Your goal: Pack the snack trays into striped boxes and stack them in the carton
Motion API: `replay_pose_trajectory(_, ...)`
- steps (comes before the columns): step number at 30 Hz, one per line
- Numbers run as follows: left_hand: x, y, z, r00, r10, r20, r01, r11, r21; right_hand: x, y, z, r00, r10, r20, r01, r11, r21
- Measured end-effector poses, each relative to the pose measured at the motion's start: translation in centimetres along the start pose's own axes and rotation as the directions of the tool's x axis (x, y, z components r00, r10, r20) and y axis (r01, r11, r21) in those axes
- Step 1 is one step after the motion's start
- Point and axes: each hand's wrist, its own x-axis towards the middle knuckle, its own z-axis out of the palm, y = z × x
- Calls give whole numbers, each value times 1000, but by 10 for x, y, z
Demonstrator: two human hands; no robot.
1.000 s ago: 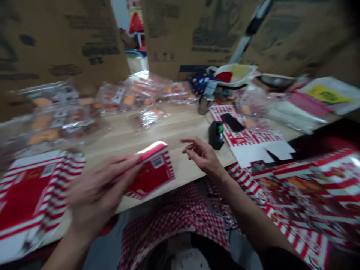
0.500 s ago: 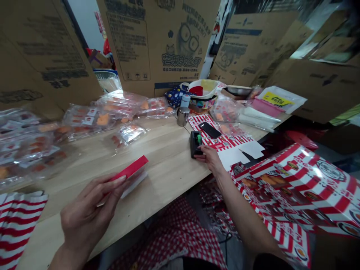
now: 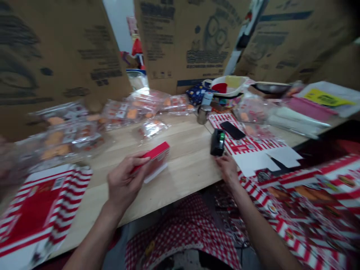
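Note:
My left hand (image 3: 125, 180) is closed around a small red box (image 3: 157, 155), gripped by its near end and held above the wooden table. A white flap or sheet shows along the box's lower edge. My right hand (image 3: 227, 168) is at the near end of a black tape dispenser (image 3: 216, 144) with a green roll core. Its fingertips are pressed together close to the dispenser; what they pinch, if anything, is too blurred to make out. To the right of the dispenser, a black phone (image 3: 233, 130) rests on a red-and-white printed carton sheet (image 3: 250, 144).
Clear packets of orange pieces (image 3: 57, 138) line the back of the wooden table (image 3: 185, 150). Striped flat cartons (image 3: 42, 210) lie at left, and larger printed cartons (image 3: 303, 202) at right. A metal cup (image 3: 203, 114) stands behind the dispenser. Cardboard boxes (image 3: 191, 45) form a wall behind.
The view has swung left, bringing more striped cartons into sight. My right hand has shifted from the dispenser's side to its near end. The red box stays in my left hand.

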Motion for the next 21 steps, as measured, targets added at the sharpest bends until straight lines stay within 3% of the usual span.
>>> replay_pose_trajectory(2, -1, 0, -2, 999, -35, 21, 35, 999, 1, -11, -28, 10, 994, -24, -109, 27, 999, 24)
replay_pose_trajectory(4, -2, 2, -5, 998, -42, 49, 42, 999, 14, -27, -66, 25, 992, -46, -117, 59, 992, 113)
replay_pose_trajectory(6, -2, 6, -8, 997, -40, 68, 38, 999, 31, -42, -109, 45, 992, -104, 77, 76, 951, 299)
replay_pose_trajectory(8, -3, 10, -9, 995, -60, 81, 56, 997, 55, -51, -148, 66, 946, -180, 270, 37, 887, 461)
replay_pose_trajectory(10, -5, 12, -10, 992, -96, 79, 90, 993, 83, -52, -175, 85, 909, -215, 358, -23, 831, 556)
replay_pose_trajectory(13, -9, 13, -11, 989, -139, 54, 136, 988, 68, -45, -193, 101, 900, -197, 390, -101, 774, 625)
replay_pose_trajectory(16, -11, 12, -13, 986, -158, 53, 156, 987, 42, -39, -194, 104, 886, -191, 422, -124, 781, 612)
replay_pose_trajectory(21, -10, 10, -16, 985, -154, 78, 149, 987, 58, -39, -194, 94, 914, -328, 241, 204, 881, 427)
